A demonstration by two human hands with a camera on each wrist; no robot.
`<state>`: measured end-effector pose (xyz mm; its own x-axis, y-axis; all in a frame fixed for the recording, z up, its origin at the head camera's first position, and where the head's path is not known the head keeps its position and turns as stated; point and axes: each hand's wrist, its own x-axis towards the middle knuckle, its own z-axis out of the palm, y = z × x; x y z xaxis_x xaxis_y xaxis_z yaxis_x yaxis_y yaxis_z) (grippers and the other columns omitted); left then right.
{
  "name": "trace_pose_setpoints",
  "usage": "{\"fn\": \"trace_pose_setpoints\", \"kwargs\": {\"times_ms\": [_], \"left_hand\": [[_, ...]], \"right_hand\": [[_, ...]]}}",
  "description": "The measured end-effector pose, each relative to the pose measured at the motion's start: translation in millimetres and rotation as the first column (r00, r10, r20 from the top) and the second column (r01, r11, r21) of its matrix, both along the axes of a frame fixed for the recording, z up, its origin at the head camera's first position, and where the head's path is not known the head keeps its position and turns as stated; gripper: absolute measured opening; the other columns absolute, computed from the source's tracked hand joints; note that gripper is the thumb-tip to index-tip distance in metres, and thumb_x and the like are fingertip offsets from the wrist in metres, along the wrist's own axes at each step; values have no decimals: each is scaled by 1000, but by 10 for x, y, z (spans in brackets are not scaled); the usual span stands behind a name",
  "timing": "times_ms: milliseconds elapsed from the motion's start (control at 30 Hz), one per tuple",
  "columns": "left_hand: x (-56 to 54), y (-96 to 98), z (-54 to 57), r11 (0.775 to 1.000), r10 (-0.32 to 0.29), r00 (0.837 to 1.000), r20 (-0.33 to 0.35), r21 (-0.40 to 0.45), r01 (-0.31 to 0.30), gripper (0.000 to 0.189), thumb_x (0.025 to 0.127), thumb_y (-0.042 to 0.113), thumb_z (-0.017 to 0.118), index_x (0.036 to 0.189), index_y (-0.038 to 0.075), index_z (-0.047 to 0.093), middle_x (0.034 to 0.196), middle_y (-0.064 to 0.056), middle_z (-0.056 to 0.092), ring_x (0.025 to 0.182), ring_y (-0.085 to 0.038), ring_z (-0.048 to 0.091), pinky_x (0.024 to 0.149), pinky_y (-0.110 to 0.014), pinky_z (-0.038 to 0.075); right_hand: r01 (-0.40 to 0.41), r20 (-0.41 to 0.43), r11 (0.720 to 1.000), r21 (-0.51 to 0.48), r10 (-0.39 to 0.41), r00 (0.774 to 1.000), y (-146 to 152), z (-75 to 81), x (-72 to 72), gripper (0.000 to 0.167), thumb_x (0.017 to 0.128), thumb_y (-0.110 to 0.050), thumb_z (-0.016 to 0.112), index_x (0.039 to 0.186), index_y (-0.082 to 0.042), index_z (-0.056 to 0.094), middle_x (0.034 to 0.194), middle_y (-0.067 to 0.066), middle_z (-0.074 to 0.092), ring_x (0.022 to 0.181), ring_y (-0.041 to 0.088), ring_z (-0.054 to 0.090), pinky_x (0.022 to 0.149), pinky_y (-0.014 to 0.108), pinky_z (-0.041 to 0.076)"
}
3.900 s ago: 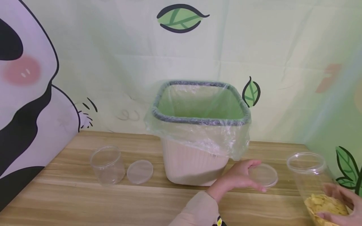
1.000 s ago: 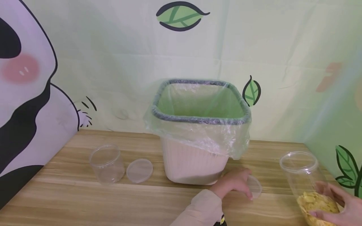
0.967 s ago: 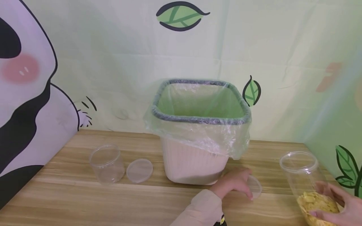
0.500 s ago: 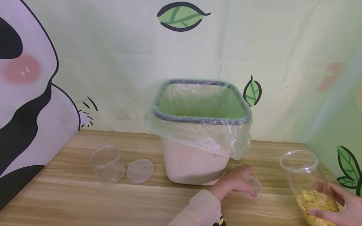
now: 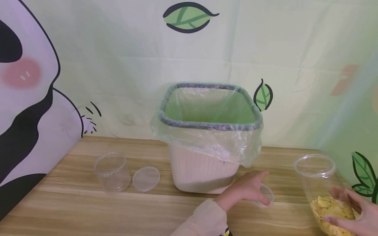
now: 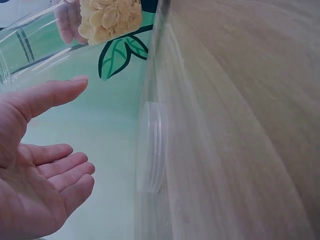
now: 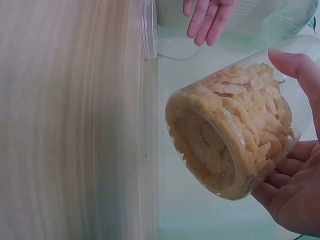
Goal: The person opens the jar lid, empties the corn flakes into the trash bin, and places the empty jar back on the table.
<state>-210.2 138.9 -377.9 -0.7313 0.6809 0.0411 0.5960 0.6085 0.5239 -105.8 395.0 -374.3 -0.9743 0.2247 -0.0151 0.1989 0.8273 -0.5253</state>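
With thumb and fingers spread apart, my left hand (image 5: 249, 186) hovers beside a clear round lid (image 6: 152, 147) that lies on the wooden table. In the left wrist view a gap shows between that hand and the lid; in the head view the hand hides part of it. My right hand (image 5: 358, 213) grips a tall clear plastic jar (image 5: 316, 183) by its lower side. The jar has no lid on, and pale yellow flakes (image 7: 245, 110) fill its lower part. It is held tilted, its base off the table in the right wrist view.
A light bin (image 5: 203, 170) with a green plastic liner stands at the middle back. To its left are a short clear tub (image 5: 113, 173) and another round lid (image 5: 146, 179). A printed backdrop (image 5: 124, 75) stands behind the wooden table (image 5: 97, 213).
The right-hand lid has slid left and toward me since the oldest frame. My left hand has let go of it and lifted slightly. The jar shifted left, then rose a little.
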Motion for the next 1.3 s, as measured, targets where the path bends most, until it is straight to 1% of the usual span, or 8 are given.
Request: {"fn": "trace_pose_setpoints", "kwargs": {"times_ms": [200, 333, 367, 467, 633, 800, 1033, 1300], "left_hand": [[38, -43, 31, 999, 13, 1000, 1, 39, -13, 90, 64, 35, 81, 139, 21, 35, 134, 7, 46, 117, -8, 46, 95, -22, 36], [69, -73, 59, 998, 18, 1000, -4, 54, -18, 89, 64, 36, 81, 139, 23, 35, 133, 8, 46, 116, -7, 46, 94, -22, 37], [77, -84, 67, 998, 16, 1000, -7, 59, -15, 88, 64, 37, 81, 138, 23, 36, 133, 8, 46, 116, -7, 46, 94, -22, 37], [101, -117, 100, 997, 5, 1000, -7, 72, -5, 88, 65, 37, 80, 139, 24, 35, 135, 9, 44, 118, -7, 45, 95, -23, 37], [154, -164, 160, 994, -24, 1000, -4, 105, 24, 86, 66, 35, 80, 139, 25, 35, 136, 10, 41, 120, -7, 43, 95, -23, 37], [222, -207, 247, 993, -41, 999, -29, 111, 44, 86, 67, 37, 79, 140, 25, 34, 137, 10, 41, 121, -6, 42, 96, -21, 36], [306, -255, 322, 988, -57, 998, -14, 142, 58, 86, 67, 36, 79, 139, 28, 34, 137, 11, 40, 120, -6, 42, 95, -21, 37], [359, -337, 393, 984, -94, 994, -54, 148, 101, 83, 70, 38, 77, 140, 25, 33, 137, 10, 41, 121, -5, 41, 96, -19, 34]], "right_hand": [[63, -73, 997, -36, -66, 995, -10, -36, -7, 89, 74, -38, 74, 129, 15, 28, 128, 44, 27, 110, 57, 30, 87, 65, 27], [71, -112, 996, -61, -78, 991, 40, -94, -22, 90, 74, -38, 74, 132, 13, 28, 128, 44, 28, 110, 58, 30, 87, 66, 26], [75, -116, 995, -67, -83, 990, 51, -109, -25, 94, 74, -38, 74, 135, 14, 24, 128, 44, 28, 110, 58, 30, 88, 66, 25], [92, -99, 992, -84, -100, 990, 29, -91, -25, 98, 75, -39, 73, 137, 14, 17, 129, 43, 26, 111, 59, 28, 89, 66, 25], [95, -97, 991, -89, -104, 990, -9, -63, -19, 98, 77, -39, 71, 138, 14, 15, 129, 44, 26, 112, 60, 27, 89, 67, 24], [86, -132, 993, -84, -97, 987, 0, -93, -34, 100, 76, -39, 72, 138, 13, 14, 128, 45, 27, 112, 61, 26, 90, 67, 23], [70, -178, 992, -108, -89, 980, 7, -100, -40, 97, 76, -36, 73, 139, 11, 16, 129, 43, 28, 114, 61, 25, 92, 67, 21], [103, -149, 986, -132, -122, 981, -49, 1, -73, 99, 75, -39, 73, 139, 11, 17, 131, 43, 27, 117, 59, 24, 91, 67, 23]]}}
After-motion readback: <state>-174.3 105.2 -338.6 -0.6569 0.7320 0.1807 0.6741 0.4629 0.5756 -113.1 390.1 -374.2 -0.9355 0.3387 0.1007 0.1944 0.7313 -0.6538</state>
